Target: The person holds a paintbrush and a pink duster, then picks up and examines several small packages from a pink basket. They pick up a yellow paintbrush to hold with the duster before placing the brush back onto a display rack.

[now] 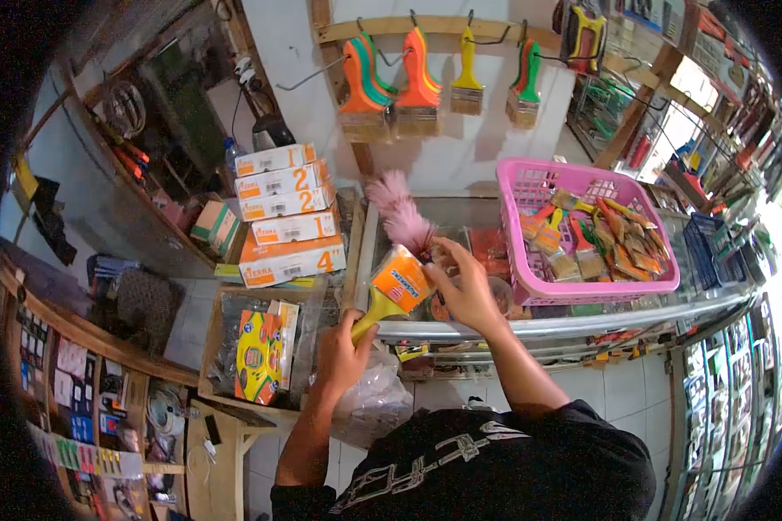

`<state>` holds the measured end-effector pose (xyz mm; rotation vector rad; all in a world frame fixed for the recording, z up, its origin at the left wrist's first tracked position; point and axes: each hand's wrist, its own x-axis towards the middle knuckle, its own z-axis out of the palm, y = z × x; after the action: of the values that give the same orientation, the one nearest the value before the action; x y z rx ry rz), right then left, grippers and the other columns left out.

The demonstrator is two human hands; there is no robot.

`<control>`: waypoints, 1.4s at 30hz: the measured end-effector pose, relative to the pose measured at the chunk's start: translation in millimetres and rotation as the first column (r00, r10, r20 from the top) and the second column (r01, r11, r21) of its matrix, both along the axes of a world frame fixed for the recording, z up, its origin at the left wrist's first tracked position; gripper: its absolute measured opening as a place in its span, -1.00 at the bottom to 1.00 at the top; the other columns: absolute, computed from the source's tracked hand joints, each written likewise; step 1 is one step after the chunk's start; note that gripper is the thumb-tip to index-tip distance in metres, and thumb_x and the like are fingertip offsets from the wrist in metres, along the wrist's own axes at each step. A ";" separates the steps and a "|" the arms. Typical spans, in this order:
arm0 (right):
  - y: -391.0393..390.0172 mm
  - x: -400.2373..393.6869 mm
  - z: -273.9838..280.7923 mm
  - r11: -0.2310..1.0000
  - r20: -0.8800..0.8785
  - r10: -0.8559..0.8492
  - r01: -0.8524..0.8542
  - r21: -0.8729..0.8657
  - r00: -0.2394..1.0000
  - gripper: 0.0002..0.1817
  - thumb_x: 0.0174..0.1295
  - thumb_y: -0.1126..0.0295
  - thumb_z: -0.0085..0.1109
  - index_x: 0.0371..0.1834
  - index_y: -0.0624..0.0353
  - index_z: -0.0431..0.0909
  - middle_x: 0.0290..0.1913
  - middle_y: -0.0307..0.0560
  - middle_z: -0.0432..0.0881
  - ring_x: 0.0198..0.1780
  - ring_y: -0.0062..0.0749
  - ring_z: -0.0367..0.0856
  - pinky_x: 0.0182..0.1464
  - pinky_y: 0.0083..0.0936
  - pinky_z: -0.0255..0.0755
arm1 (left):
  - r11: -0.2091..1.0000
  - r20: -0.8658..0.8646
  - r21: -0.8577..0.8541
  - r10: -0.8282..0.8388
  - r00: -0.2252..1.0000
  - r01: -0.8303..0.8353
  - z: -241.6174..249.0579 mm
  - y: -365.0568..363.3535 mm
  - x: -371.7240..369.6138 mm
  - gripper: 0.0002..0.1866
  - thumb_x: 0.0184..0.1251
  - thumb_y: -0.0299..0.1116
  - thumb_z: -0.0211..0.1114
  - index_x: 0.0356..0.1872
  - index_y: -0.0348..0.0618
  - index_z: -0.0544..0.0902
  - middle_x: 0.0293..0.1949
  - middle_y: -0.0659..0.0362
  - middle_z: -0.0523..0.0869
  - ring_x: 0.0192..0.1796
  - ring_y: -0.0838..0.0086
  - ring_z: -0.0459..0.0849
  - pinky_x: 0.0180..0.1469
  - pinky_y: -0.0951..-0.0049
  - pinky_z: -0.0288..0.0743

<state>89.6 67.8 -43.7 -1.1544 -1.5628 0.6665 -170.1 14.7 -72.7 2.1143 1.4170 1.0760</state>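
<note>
Here's our yellow-handled brush (pixel 394 293), held up by the near edge of the glass counter (pixel 443 330), orange sleeve (pixel 403 281) facing us. Our left hand (pixel 347 349) has its fingers wrapped round the handle (pixel 374 314); our right hand (pixel 466 286) curls at the sleeve's edge, and whether it's pinching, we can't tell. We'd do well to keep that handle steady and touch the sleeve lightly, lest it crease. Beyond it, a pink duster (pixel 398 208); rightward, a pink basket (pixel 599 288); leftward, stacked boxes (pixel 288 208)

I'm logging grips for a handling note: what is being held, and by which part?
A paintbrush: the left hand grips its yellow handle; the right hand is at the orange wrapper, but whether it grips cannot be told.
</note>
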 end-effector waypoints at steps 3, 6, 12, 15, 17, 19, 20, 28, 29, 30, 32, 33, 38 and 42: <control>24.1 -7.8 -26.0 0.996 0.135 -0.093 0.091 0.017 0.987 -0.48 0.39 0.27 0.34 0.32 0.30 0.50 0.18 0.27 0.62 0.20 0.24 0.60 0.26 -0.05 0.48 | 0.999 0.106 -0.003 0.042 0.993 -0.042 -7.0 -2.4 0.8 -0.73 0.58 -0.21 0.31 -0.02 -0.20 0.53 -0.46 -0.04 0.69 -0.39 0.00 0.76 -0.36 0.14 0.50; 38.3 -16.8 -52.3 0.988 0.153 -0.143 0.133 0.073 0.978 -0.47 0.38 0.28 0.34 0.35 0.28 0.48 0.16 0.30 0.60 0.20 0.28 0.58 0.26 -0.04 0.48 | 0.996 0.140 -0.057 0.077 0.987 -0.070 -15.9 -3.5 -1.0 -0.71 0.58 -0.20 0.31 -0.01 -0.22 0.53 -0.46 -0.06 0.69 -0.37 -0.01 0.75 -0.34 0.12 0.50; 36.9 -23.5 -75.2 0.962 0.336 -0.272 0.247 0.116 0.902 -0.45 0.35 0.30 0.32 0.36 0.29 0.46 0.21 0.34 0.53 0.25 0.33 0.51 0.33 0.00 0.42 | 0.994 0.241 -0.001 0.103 0.965 -0.106 -30.7 -9.3 -1.9 -0.69 0.59 -0.21 0.30 0.03 -0.28 0.53 -0.27 -0.05 0.73 -0.24 0.10 0.75 -0.19 0.18 0.54; 35.4 -27.0 -71.1 0.960 0.393 -0.278 0.271 0.075 0.876 -0.46 0.35 0.31 0.31 0.34 0.30 0.47 0.21 0.33 0.52 0.26 0.32 0.50 0.35 0.02 0.41 | 0.991 0.323 -0.077 0.127 0.938 -0.108 -34.6 -11.8 -2.0 -0.69 0.59 -0.23 0.29 0.05 -0.29 0.53 -0.20 0.01 0.72 -0.19 0.26 0.72 -0.13 0.25 0.54; 40.3 -27.9 -79.1 0.952 0.439 -0.305 0.286 0.110 0.845 -0.48 0.35 0.32 0.31 0.32 0.31 0.48 0.16 0.32 0.53 0.24 0.33 0.51 0.35 0.01 0.41 | 0.987 0.390 -0.133 0.134 0.911 -0.088 -34.7 -12.3 -0.4 -0.70 0.59 -0.24 0.29 0.05 -0.28 0.54 -0.23 0.07 0.70 -0.20 0.37 0.69 -0.13 0.30 0.53; 44.1 -27.7 -85.1 0.950 0.442 -0.306 0.297 0.092 0.843 -0.49 0.36 0.32 0.30 0.32 0.31 0.49 0.14 0.31 0.54 0.21 0.31 0.53 0.34 0.00 0.41 | 0.983 0.450 -0.169 0.136 0.882 -0.065 -35.9 -12.0 1.2 -0.73 0.60 -0.26 0.28 0.05 -0.27 0.54 -0.26 0.14 0.67 -0.23 0.46 0.64 -0.15 0.36 0.51; 45.8 -26.8 -86.6 0.953 0.423 -0.293 0.299 0.056 0.857 -0.50 0.37 0.32 0.28 0.32 0.31 0.49 0.13 0.31 0.55 0.20 0.29 0.54 0.33 -0.02 0.42 | 0.982 0.478 -0.179 0.135 0.868 -0.055 -37.9 -10.7 2.3 -0.74 0.60 -0.28 0.28 0.05 -0.26 0.54 -0.28 0.17 0.65 -0.26 0.50 0.61 -0.17 0.39 0.50; -56.7 -18.0 -23.9 0.984 -0.137 -0.091 0.069 -0.162 0.986 -0.55 0.55 0.36 0.12 0.39 0.39 0.43 -0.28 -0.01 0.63 -0.31 -0.36 0.62 -0.19 -0.35 0.55 | 0.954 0.736 -0.244 0.064 0.674 0.176 -34.5 5.1 18.6 -0.79 0.66 -0.31 0.20 0.11 -0.20 0.53 -0.31 0.29 0.60 -0.41 0.70 0.45 -0.36 0.59 0.35; -75.5 -12.4 -27.2 0.983 -0.123 -0.083 0.061 -0.172 0.989 -0.53 0.54 0.40 0.14 0.43 0.38 0.41 -0.22 -0.08 0.64 -0.30 -0.47 0.60 -0.20 -0.44 0.53 | 0.932 0.777 -0.271 0.064 0.626 0.240 -19.5 2.5 25.6 -0.78 0.67 -0.30 0.19 0.13 -0.19 0.53 -0.31 0.29 0.60 -0.42 0.72 0.43 -0.39 0.61 0.33; -92.5 -4.6 -28.0 0.981 -0.111 -0.078 0.057 -0.184 0.991 -0.51 0.53 0.45 0.15 0.46 0.36 0.39 -0.17 -0.14 0.66 -0.28 -0.57 0.58 -0.21 -0.53 0.51 | 0.904 0.812 -0.297 0.070 0.579 0.307 -10.3 2.7 33.4 -0.77 0.67 -0.30 0.19 0.14 -0.18 0.53 -0.32 0.29 0.60 -0.44 0.74 0.41 -0.41 0.63 0.31; -120.8 10.3 -2.9 0.983 0.057 -0.126 0.132 -0.128 0.990 -0.53 0.47 0.47 0.21 0.39 0.40 0.46 -0.10 0.05 0.71 -0.19 -0.40 0.65 -0.10 -0.46 0.53 | 0.920 0.770 -0.206 -0.059 0.635 0.335 -8.1 8.0 48.0 -0.73 0.68 -0.31 0.18 0.22 -0.20 0.51 -0.28 0.28 0.60 -0.49 0.78 0.34 -0.47 0.68 0.21; -131.8 19.0 5.3 0.980 0.103 -0.168 0.178 -0.094 0.980 -0.55 0.47 0.47 0.21 0.37 0.42 0.47 -0.05 0.14 0.72 -0.11 -0.28 0.70 -0.02 -0.39 0.55 | 0.893 0.794 -0.215 -0.076 0.603 0.395 -1.6 7.5 56.8 -0.73 0.68 -0.31 0.17 0.23 -0.21 0.50 -0.27 0.29 0.60 -0.48 0.78 0.33 -0.47 0.68 0.19; -173.6 65.9 44.3 0.971 0.274 -0.186 0.219 -0.093 0.943 -0.57 0.43 0.37 0.28 0.25 0.44 0.58 0.02 0.37 0.73 0.05 0.22 0.73 0.15 -0.20 0.57 | 0.813 0.900 -0.183 -0.087 0.427 0.552 6.6 3.5 110.7 -0.75 0.71 -0.32 0.14 0.21 -0.21 0.53 -0.27 0.28 0.59 -0.47 0.77 0.31 -0.47 0.68 0.15; -197.0 99.5 55.1 0.942 0.269 -0.323 0.337 -0.006 0.908 -0.58 0.42 0.37 0.30 0.24 0.42 0.60 -0.04 0.34 0.74 0.00 0.23 0.74 0.10 -0.19 0.58 | 0.790 0.924 -0.177 -0.073 0.376 0.587 23.4 -0.6 153.5 -0.72 0.76 -0.24 0.07 0.18 -0.19 0.58 -0.22 0.32 0.60 -0.39 0.75 0.40 -0.44 0.70 0.21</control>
<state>189.0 -129.1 11.4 -1.5559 -1.5215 0.3378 -16.6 14.1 -49.2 1.0231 0.5384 1.1867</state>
